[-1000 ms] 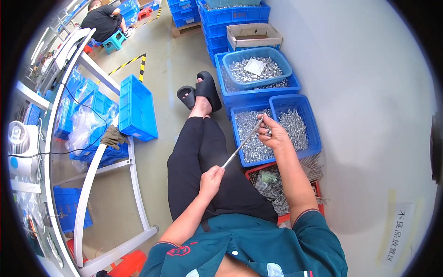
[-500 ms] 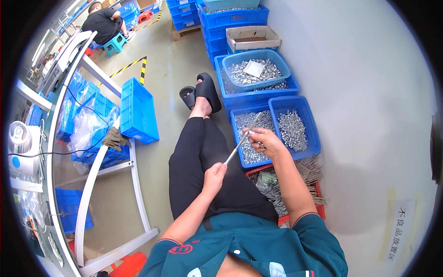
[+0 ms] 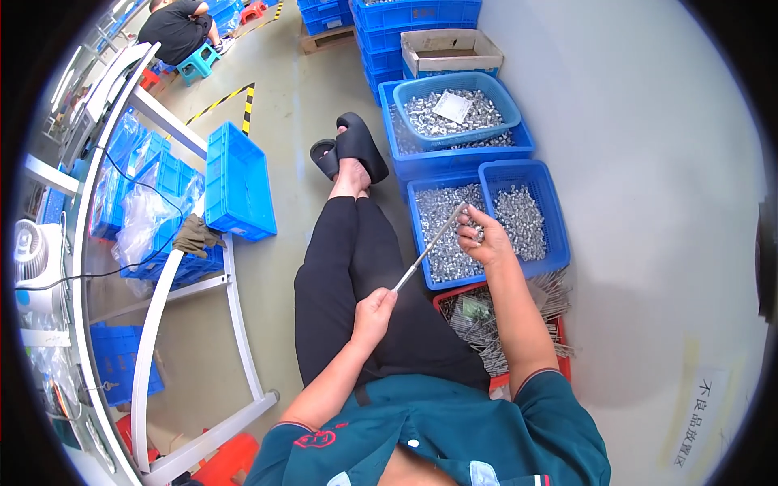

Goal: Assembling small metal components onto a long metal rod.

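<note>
My left hand (image 3: 374, 316) is closed round the lower end of a thin metal rod (image 3: 428, 251), above my lap. The rod slants up to the right. At its upper end, my right hand (image 3: 489, 241) pinches the tip between thumb and forefinger. Small shiny metal pieces show among its curled fingers; their exact kind I cannot tell. Beneath that hand lie a blue bin (image 3: 416, 235) of small silvery metal parts and a blue basket (image 3: 559, 257) of similar parts. Nearer to me, a red tray (image 3: 565, 366) holds many loose metal rods (image 3: 486, 344).
Farther back, a light-blue basket (image 3: 512, 121) of metal parts rests in a larger blue bin (image 3: 389, 134), before an open carton (image 3: 486, 61). A white wall is on the right. A white-framed bench (image 3: 162, 324) and an empty blue crate (image 3: 243, 227) stand left; a person (image 3: 174, 32) sits beyond.
My right hand has moved slightly right and up, from partway along the rod to its tip. The left hand keeps its grip. The whole view has shifted slightly.
</note>
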The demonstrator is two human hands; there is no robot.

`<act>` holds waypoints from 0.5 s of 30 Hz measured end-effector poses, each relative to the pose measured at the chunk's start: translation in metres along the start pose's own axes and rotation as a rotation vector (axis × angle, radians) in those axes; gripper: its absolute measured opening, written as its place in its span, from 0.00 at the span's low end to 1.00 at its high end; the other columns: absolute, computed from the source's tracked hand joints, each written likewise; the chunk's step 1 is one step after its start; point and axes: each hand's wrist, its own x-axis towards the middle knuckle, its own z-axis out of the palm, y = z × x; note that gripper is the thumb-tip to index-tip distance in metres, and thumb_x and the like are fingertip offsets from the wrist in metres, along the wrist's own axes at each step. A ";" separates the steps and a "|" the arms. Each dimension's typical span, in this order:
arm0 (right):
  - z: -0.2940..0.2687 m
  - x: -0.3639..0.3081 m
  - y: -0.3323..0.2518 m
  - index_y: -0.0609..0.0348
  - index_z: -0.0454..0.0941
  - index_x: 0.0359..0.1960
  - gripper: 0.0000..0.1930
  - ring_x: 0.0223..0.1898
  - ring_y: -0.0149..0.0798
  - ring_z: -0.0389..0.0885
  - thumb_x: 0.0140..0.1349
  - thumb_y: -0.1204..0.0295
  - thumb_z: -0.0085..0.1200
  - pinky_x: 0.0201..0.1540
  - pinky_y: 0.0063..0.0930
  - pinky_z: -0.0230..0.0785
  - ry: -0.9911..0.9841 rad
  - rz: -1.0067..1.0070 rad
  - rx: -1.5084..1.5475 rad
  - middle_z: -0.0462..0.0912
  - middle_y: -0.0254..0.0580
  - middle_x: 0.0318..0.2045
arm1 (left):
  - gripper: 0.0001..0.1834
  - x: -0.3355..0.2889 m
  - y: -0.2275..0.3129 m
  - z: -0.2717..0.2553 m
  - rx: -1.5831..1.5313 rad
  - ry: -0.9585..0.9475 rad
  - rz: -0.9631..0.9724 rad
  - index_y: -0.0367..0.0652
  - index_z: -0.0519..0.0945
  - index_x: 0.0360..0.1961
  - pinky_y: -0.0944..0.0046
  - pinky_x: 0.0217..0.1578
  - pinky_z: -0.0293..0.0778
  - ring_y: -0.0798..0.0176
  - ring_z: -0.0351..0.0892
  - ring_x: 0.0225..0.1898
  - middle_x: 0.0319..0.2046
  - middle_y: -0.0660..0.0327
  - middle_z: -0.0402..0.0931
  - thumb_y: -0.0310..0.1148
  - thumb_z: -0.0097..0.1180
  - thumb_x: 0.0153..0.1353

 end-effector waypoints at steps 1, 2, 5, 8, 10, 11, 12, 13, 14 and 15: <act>-0.001 0.001 -0.001 0.58 0.71 0.37 0.08 0.17 0.23 0.62 0.63 0.66 0.48 0.12 0.12 0.49 -0.052 0.008 0.036 0.70 0.34 0.25 | 0.13 0.000 -0.001 0.000 0.013 0.005 0.015 0.36 0.73 0.24 0.69 0.21 0.61 0.75 0.60 0.19 0.13 0.65 0.62 0.35 0.50 0.61; -0.002 0.001 -0.002 0.58 0.71 0.36 0.09 0.17 0.23 0.62 0.63 0.65 0.48 0.12 0.12 0.48 -0.104 0.015 0.072 0.70 0.33 0.24 | 0.13 0.000 -0.002 0.000 0.026 0.011 0.030 0.36 0.73 0.24 0.68 0.21 0.61 0.74 0.60 0.19 0.13 0.64 0.62 0.35 0.50 0.61; 0.004 0.000 -0.007 0.58 0.71 0.33 0.11 0.17 0.23 0.62 0.62 0.62 0.49 0.12 0.12 0.48 -0.087 0.025 0.041 0.69 0.33 0.23 | 0.14 -0.001 0.004 0.001 0.047 0.011 0.043 0.37 0.72 0.24 0.67 0.20 0.61 0.72 0.60 0.17 0.12 0.61 0.61 0.36 0.50 0.61; 0.011 -0.001 -0.009 0.58 0.72 0.33 0.12 0.16 0.23 0.62 0.61 0.62 0.51 0.11 0.12 0.48 -0.040 0.021 -0.049 0.69 0.33 0.22 | 0.14 0.000 -0.005 0.000 0.109 0.014 0.053 0.37 0.72 0.23 0.65 0.20 0.61 0.68 0.61 0.16 0.12 0.58 0.62 0.37 0.50 0.61; 0.015 -0.004 -0.010 0.59 0.72 0.33 0.11 0.16 0.22 0.62 0.61 0.63 0.52 0.12 0.12 0.47 -0.014 -0.020 -0.130 0.69 0.33 0.22 | 0.15 0.000 -0.003 0.002 0.113 0.019 0.059 0.38 0.72 0.23 0.64 0.20 0.62 0.66 0.61 0.15 0.12 0.56 0.63 0.37 0.50 0.60; 0.016 -0.005 -0.011 0.59 0.73 0.32 0.11 0.16 0.22 0.62 0.60 0.64 0.53 0.12 0.12 0.47 0.011 -0.059 -0.210 0.69 0.33 0.22 | 0.15 0.000 -0.003 0.003 0.119 0.025 0.063 0.38 0.72 0.23 0.63 0.20 0.62 0.63 0.62 0.15 0.13 0.55 0.63 0.38 0.50 0.60; 0.021 -0.008 -0.012 0.59 0.73 0.32 0.11 0.16 0.22 0.62 0.60 0.64 0.53 0.12 0.12 0.47 0.011 -0.059 -0.210 0.69 0.33 0.22 | 0.15 0.000 -0.002 0.003 0.119 0.026 0.063 0.38 0.72 0.23 0.63 0.20 0.62 0.63 0.62 0.15 0.13 0.55 0.63 0.38 0.50 0.60; 0.025 -0.010 -0.014 0.60 0.74 0.32 0.10 0.15 0.22 0.62 0.60 0.65 0.53 0.12 0.12 0.47 0.099 -0.145 -0.454 0.69 0.32 0.21 | 0.15 -0.001 -0.002 0.003 0.140 0.034 0.057 0.38 0.72 0.23 0.63 0.21 0.62 0.62 0.63 0.15 0.13 0.55 0.64 0.38 0.50 0.60; 0.030 -0.012 -0.015 0.60 0.75 0.31 0.09 0.15 0.21 0.63 0.60 0.67 0.53 0.12 0.12 0.47 0.187 -0.230 -0.696 0.70 0.32 0.21 | 0.15 -0.001 -0.001 0.003 0.162 0.042 0.050 0.38 0.72 0.23 0.62 0.21 0.62 0.62 0.64 0.15 0.13 0.55 0.65 0.38 0.50 0.60; 0.032 -0.013 -0.015 0.61 0.76 0.31 0.08 0.15 0.21 0.63 0.58 0.69 0.54 0.12 0.12 0.47 0.215 -0.223 -0.794 0.70 0.31 0.20 | 0.15 -0.001 0.000 0.003 0.163 0.040 0.050 0.38 0.72 0.23 0.62 0.21 0.62 0.62 0.64 0.15 0.13 0.55 0.65 0.38 0.50 0.60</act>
